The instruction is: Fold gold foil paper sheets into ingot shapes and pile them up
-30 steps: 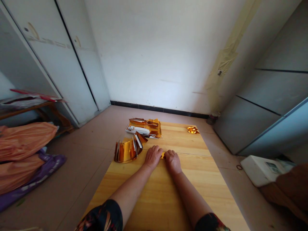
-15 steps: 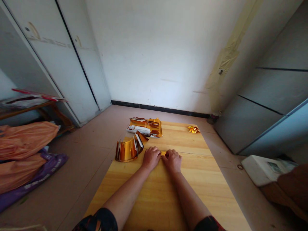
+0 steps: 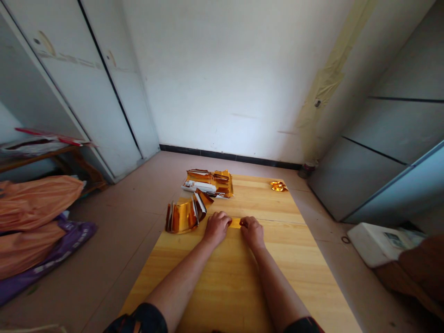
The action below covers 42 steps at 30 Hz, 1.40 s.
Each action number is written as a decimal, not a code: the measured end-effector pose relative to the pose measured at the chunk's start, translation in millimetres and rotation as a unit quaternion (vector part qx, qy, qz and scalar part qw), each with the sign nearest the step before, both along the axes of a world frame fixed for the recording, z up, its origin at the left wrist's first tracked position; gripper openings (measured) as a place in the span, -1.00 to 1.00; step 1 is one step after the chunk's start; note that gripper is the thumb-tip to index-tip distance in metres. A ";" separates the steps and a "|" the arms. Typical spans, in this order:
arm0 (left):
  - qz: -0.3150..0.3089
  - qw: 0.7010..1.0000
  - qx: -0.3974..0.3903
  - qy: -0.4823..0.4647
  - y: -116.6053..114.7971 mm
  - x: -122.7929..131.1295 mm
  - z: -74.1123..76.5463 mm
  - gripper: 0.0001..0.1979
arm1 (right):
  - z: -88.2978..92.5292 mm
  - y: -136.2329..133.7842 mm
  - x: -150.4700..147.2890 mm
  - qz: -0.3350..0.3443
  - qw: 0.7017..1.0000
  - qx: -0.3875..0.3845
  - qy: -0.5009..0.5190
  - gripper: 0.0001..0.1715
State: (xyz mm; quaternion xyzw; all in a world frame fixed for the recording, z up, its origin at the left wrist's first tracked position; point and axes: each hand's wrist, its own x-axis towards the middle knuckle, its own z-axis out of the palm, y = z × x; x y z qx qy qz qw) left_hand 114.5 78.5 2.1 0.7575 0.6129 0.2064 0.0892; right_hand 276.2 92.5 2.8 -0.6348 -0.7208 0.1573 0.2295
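A small strip of gold foil paper [image 3: 235,223] lies on the wooden table [image 3: 243,286] between my two hands. My left hand [image 3: 217,227] pinches its left end with curled fingers. At the strip's right end, my right hand [image 3: 252,231] is closed on it the same way. Just left of my left hand stands a curved bundle of gold foil sheets [image 3: 185,214].
A stack of gold and white paper packs [image 3: 209,182] lies at the table's far left edge. Small folded gold pieces [image 3: 278,186] sit at the far right corner. Orange and purple bags [image 3: 34,217] are on the floor at left, a white box [image 3: 378,243] at right.
My hands have drawn slightly apart, and more of the gold strip now shows between them.
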 end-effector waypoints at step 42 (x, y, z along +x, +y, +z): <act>-0.008 0.991 0.126 -0.033 -7.1 -1.7 -12.7 -0.82 | -5.3 8.3 6.6 -0.007 0.998 0.063 0.020 -0.75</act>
